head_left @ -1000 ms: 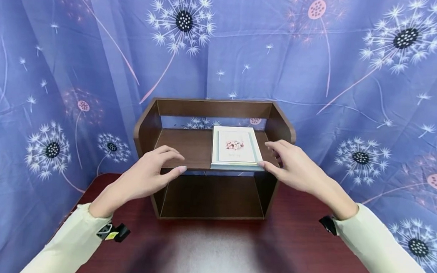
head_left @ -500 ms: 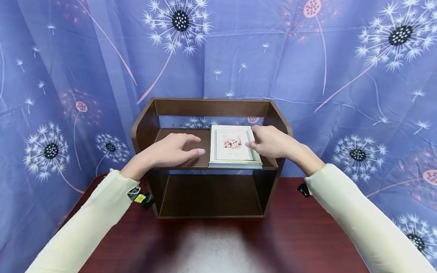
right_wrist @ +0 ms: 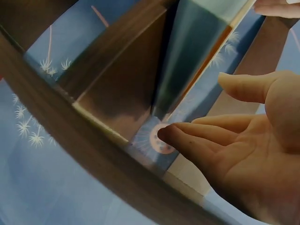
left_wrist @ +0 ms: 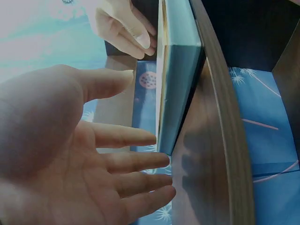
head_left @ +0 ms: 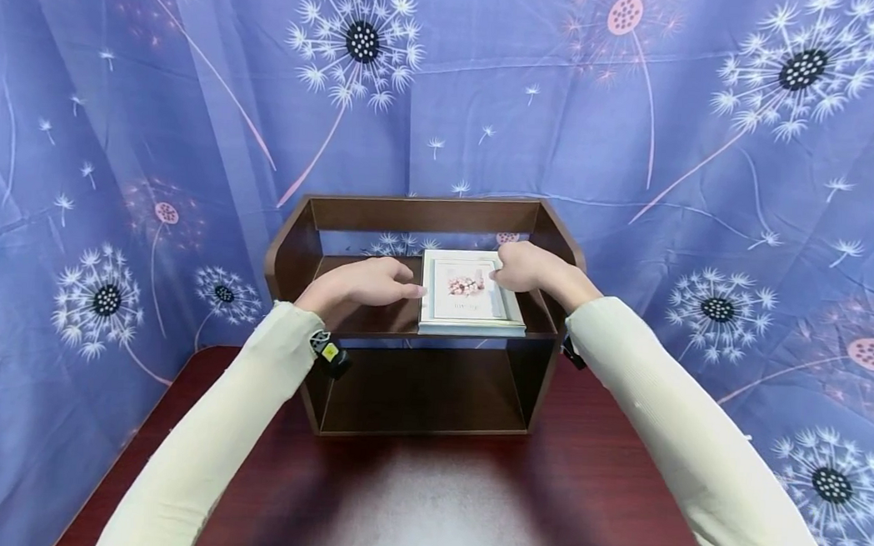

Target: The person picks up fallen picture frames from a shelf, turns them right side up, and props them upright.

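Note:
A pale book with a pink flower print lies flat on the upper shelf, right of centre. Its blue-green side and cream page edge show in the left wrist view. My left hand hovers at the book's left side, palm toward it, fingers straight and thumb tip near the cover's edge. Above the book's far right side is my right hand, its thumb overlapping the cover in the head view. The right wrist view shows that hand with fingers extended, nothing gripped, and the book beyond.
The dark brown two-tier desk shelf has raised side panels and a back rail over a gap. Below is a lower compartment. It stands on a reddish table before a blue dandelion curtain.
Both hands have reached forward; the left also moved right to the book's left side, the right moved left and away over the book's far right side. The book stays in place on the shelf.

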### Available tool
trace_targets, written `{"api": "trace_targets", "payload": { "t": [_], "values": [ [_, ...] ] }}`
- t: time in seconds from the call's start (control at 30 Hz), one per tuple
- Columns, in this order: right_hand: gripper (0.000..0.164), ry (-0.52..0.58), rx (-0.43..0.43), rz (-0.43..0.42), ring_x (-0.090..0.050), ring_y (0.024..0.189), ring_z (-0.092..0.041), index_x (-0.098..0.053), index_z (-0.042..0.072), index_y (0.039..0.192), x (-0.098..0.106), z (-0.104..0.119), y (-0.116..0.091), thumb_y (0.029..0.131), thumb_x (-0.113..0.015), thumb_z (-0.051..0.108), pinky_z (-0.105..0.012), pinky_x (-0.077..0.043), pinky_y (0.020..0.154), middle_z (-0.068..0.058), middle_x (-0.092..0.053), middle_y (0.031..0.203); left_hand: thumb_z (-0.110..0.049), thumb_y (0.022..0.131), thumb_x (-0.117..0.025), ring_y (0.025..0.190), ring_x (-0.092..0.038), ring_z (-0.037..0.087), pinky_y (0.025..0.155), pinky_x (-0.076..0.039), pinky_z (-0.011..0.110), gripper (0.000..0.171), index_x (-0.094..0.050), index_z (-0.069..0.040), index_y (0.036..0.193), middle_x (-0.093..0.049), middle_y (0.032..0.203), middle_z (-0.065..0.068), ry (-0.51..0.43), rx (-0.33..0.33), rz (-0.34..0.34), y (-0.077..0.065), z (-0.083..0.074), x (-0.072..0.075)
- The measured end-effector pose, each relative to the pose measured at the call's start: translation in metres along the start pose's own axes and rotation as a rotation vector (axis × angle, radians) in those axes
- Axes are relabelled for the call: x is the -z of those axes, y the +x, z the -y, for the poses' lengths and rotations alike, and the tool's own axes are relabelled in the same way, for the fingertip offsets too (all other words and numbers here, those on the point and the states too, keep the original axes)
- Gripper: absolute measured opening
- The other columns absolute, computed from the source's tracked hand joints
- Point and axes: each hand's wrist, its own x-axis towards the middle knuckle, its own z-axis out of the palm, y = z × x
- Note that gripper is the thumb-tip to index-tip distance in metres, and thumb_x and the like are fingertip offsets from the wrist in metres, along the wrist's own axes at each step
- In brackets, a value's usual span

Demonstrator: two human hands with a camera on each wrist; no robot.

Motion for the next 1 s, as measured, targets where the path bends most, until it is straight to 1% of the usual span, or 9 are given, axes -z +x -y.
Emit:
{"api": "trace_targets", "payload": {
  "t": [0.13,0.2,0.3,0.43,0.63,0.8,0.87,0.93,1.0],
  "values": [
    [0.021,-0.01,-0.014,0.047,-0.052,0.089,-0.028,-0.056,-0.001,0.094,0.002,-0.004,0.008,0.104,-0.05,0.017,-0.043,-0.047,0.09,-0.01,-0.05,0.089,-0.038,0.108,-0.054,0.107,-0.062,0.021,0.098,-0.05,0.035,0.043,-0.072,-0.001,0.123,-0.071,0.107,0.009,-0.011,-0.007,0.032,0.012,-0.002,0.001],
    [0.018,-0.011,-0.016,0.061,-0.05,0.088,-0.027,-0.054,0.0,0.094,0.002,-0.007,0.011,0.102,-0.049,0.015,-0.042,-0.046,0.088,-0.01,-0.05,0.091,-0.036,0.109,-0.053,0.082,-0.052,0.017,0.08,-0.045,0.03,0.04,-0.074,-0.002,0.102,-0.06,0.081,0.002,-0.028,-0.014,0.052,0.019,-0.004,0.001],
    [0.011,0.007,-0.018,0.066,-0.047,0.087,-0.026,-0.051,0.001,0.093,0.001,-0.008,0.014,0.098,-0.047,0.01,-0.039,-0.043,0.084,-0.009,-0.046,0.09,-0.034,0.109,-0.052,0.067,-0.039,0.012,0.069,-0.036,0.027,0.042,-0.069,-0.004,0.085,-0.045,0.065,-0.005,-0.052,-0.005,0.064,0.025,-0.006,0.0],
    [0.008,0.049,-0.034,0.083,-0.045,0.086,-0.027,-0.05,0.002,0.096,-0.002,-0.006,0.016,0.096,-0.043,0.005,-0.038,-0.039,0.082,-0.01,-0.044,0.09,-0.034,0.109,-0.053,0.06,-0.03,0.011,0.064,-0.032,0.027,0.044,-0.06,-0.009,0.073,-0.034,0.06,-0.007,-0.065,0.024,0.059,0.03,-0.006,-0.004],
    [0.016,0.039,-0.06,0.09,-0.047,0.092,-0.027,-0.055,-0.002,0.107,-0.002,-0.002,0.015,0.097,-0.044,0.006,-0.038,-0.04,0.085,-0.011,-0.048,0.098,-0.034,0.108,-0.053,0.067,-0.042,0.013,0.07,-0.038,0.028,0.048,-0.071,-0.008,0.072,-0.053,0.064,-0.005,-0.023,0.015,0.04,0.032,-0.003,-0.008],
    [0.014,0.055,-0.079,0.06,-0.045,0.086,-0.027,-0.054,-0.003,0.103,-0.004,-0.005,0.018,0.095,-0.051,0.007,-0.038,-0.039,0.08,-0.012,-0.047,0.094,-0.029,0.106,-0.059,0.066,-0.043,0.014,0.067,-0.038,0.027,0.042,-0.074,-0.005,0.075,-0.051,0.06,-0.005,0.012,-0.023,-0.004,0.036,-0.003,-0.01],
    [0.033,0.069,-0.089,0.032,-0.051,0.094,-0.031,-0.057,-0.009,0.121,-0.005,-0.006,0.018,0.093,-0.056,0.009,-0.039,-0.044,0.085,-0.021,-0.058,0.109,-0.028,0.105,-0.061,0.061,-0.04,0.012,0.062,-0.035,0.026,0.04,-0.074,-0.005,0.074,-0.048,0.057,-0.006,0.011,-0.024,-0.024,0.037,-0.003,-0.011],
    [0.059,0.09,-0.103,0.008,-0.056,0.107,-0.033,-0.048,-0.013,0.145,-0.005,-0.006,0.018,0.093,-0.062,0.011,-0.04,-0.047,0.093,-0.03,-0.057,0.138,-0.028,0.105,-0.061,0.056,-0.037,0.011,0.059,-0.033,0.026,0.04,-0.072,-0.006,0.073,-0.045,0.054,-0.007,0.003,-0.02,-0.044,0.038,-0.003,-0.012],
    [0.052,0.118,-0.121,-0.013,-0.057,0.098,-0.031,-0.055,-0.012,0.137,-0.004,-0.006,0.016,0.092,-0.067,0.012,-0.039,-0.048,0.088,-0.029,-0.057,0.141,-0.028,0.106,-0.061,0.054,-0.036,0.01,0.058,-0.033,0.026,0.041,-0.071,-0.007,0.072,-0.046,0.053,-0.006,-0.014,-0.019,-0.068,0.036,-0.002,-0.014]
  ]
}}
